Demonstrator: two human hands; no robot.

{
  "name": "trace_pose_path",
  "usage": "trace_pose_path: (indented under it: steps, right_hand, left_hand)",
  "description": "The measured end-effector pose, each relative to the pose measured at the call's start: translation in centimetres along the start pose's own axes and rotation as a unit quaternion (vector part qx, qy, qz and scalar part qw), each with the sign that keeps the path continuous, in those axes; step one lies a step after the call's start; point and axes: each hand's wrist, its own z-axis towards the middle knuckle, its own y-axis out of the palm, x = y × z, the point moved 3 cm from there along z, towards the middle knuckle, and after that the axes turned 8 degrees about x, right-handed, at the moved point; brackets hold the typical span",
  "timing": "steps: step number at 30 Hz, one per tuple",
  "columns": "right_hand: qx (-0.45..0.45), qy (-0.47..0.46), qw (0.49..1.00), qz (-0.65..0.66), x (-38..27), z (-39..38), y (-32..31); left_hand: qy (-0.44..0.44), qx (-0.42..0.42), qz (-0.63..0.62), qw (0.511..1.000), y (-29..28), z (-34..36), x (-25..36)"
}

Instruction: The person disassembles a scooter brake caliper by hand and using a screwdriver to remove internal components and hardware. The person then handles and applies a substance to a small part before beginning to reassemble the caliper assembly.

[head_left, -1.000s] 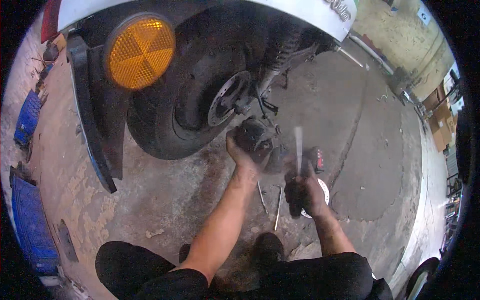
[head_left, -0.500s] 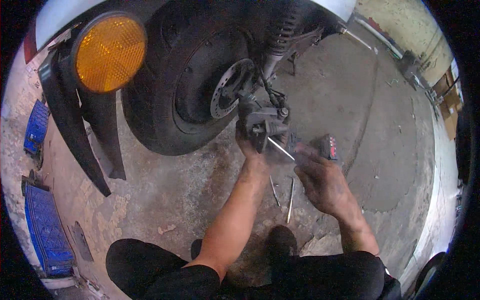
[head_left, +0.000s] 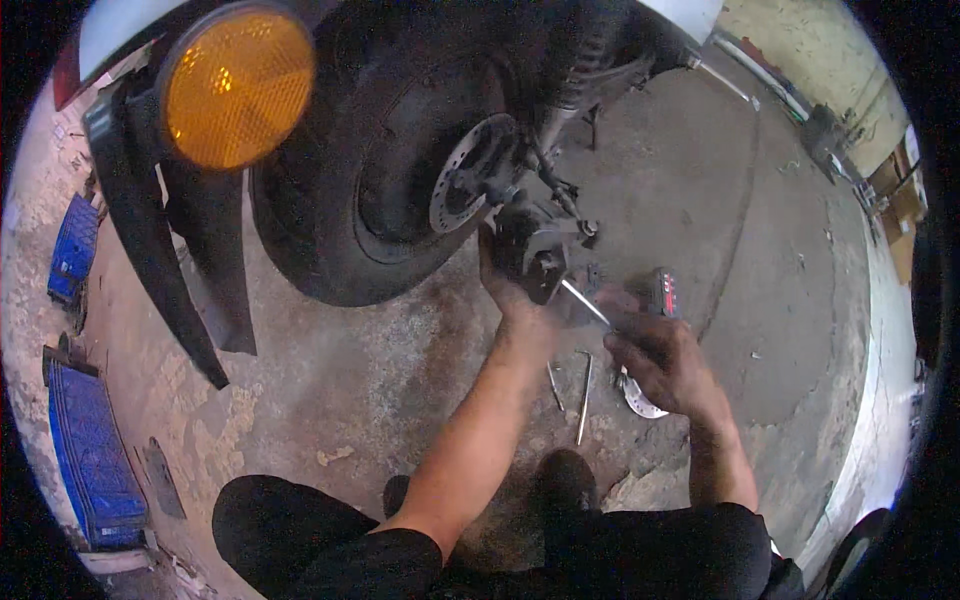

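Rightward, floor [head_left: 785, 290] stretches past right hand [head_left: 658, 362].

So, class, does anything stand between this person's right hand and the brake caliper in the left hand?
Nothing visible blocks the right hand from the brake caliper in the left hand. Only the right hand's own screwdriver-like tool spans the gap, its tip at the caliper's lower right.

Left hand [head_left: 505, 285] half masked by the dark part [head_left: 532, 240]; rod [head_left: 586, 303] swallowed at one end by the right hand [head_left: 662, 360]; below that grip, a disc [head_left: 640, 402] partly covered.
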Motion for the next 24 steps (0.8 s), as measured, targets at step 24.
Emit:
trace_pose_path:
  steps: [24]
  right_hand:
    - [0.2, -0.026, 0.972, 0.122, 6.1, 4.3, 7.1]
  left_hand:
    - [-0.025, 0.178, 0.41, 0.894, -6.7, -3.3, 3.5]
